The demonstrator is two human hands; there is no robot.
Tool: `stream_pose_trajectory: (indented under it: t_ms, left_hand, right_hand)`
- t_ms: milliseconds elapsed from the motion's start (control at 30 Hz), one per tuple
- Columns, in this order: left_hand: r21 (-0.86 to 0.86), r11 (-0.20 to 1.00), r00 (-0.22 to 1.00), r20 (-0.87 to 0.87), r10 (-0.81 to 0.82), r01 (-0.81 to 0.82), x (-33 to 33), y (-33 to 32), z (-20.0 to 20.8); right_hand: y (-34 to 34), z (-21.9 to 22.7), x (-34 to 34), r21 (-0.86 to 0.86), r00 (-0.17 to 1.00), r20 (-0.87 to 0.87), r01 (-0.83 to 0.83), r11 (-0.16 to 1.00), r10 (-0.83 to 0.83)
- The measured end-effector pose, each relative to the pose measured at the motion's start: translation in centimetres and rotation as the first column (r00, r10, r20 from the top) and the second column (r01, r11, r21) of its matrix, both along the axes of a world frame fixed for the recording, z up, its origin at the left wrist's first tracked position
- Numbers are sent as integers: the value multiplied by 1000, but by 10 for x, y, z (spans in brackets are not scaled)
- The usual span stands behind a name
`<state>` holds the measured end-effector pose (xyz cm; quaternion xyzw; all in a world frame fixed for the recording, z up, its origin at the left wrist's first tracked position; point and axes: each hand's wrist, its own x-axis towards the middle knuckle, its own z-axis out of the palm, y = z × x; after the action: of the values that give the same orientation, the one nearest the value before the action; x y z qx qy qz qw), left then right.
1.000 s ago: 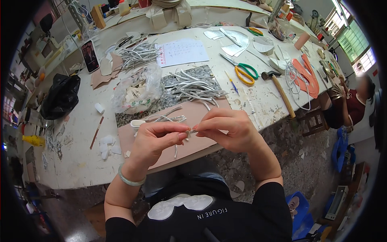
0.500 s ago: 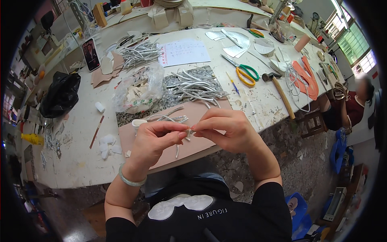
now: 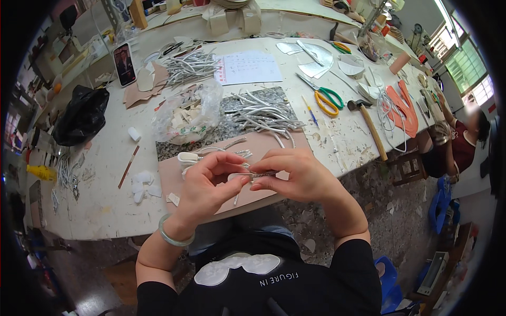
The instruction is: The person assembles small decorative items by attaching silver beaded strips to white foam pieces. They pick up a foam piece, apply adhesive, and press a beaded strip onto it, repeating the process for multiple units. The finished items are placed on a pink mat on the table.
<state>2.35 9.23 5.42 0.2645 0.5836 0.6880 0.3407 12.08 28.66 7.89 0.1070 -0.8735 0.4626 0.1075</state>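
Over the front edge of the worktable, both my hands pinch a thin silvery strap [image 3: 254,175]. My left hand [image 3: 208,179], with a pale bangle at the wrist, grips one part between thumb and fingertips. Close beside it, my right hand [image 3: 298,175] pinches the strap too, its fingers hiding much of it. Beneath them lies a pinkish-tan board [image 3: 221,208] with a few silver straps and a rolled white strip [image 3: 188,157]. Past my hands, a heap of silver straps [image 3: 263,113] rests on a speckled stone slab [image 3: 226,131].
A clear plastic bag of scraps [image 3: 187,116] sits left of the heap. Scissors with green and orange handles [image 3: 324,99] and a hammer [image 3: 371,126] lie to the right. A phone [image 3: 124,64] stands at the back left. Another person [image 3: 464,139] sits at far right.
My fingertips have shifted on the strap, and more of its length now shows between my hands. My left fingers have opened out somewhat. The whole view has swung slightly.
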Motion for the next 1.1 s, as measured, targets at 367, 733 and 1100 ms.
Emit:
stream_pose_trajectory:
  t_ms: [367, 733, 1100]
  left_hand:
    - [40, 995, 970, 229, 85, -96, 0, -62, -9]
    - [-309, 648, 549, -811, 203, -696, -60, -185, -71]
    - [-271, 732, 598, -769, 226, -625, -57, -170, -64]
  right_hand:
    - [-35, 10, -6, 46, 991, -39, -125, 991, 127]
    - [-47, 11, -11, 33, 987, -104, -118, 992, 121]
    - [-53, 2, -12, -53, 996, 17, -85, 995, 86]
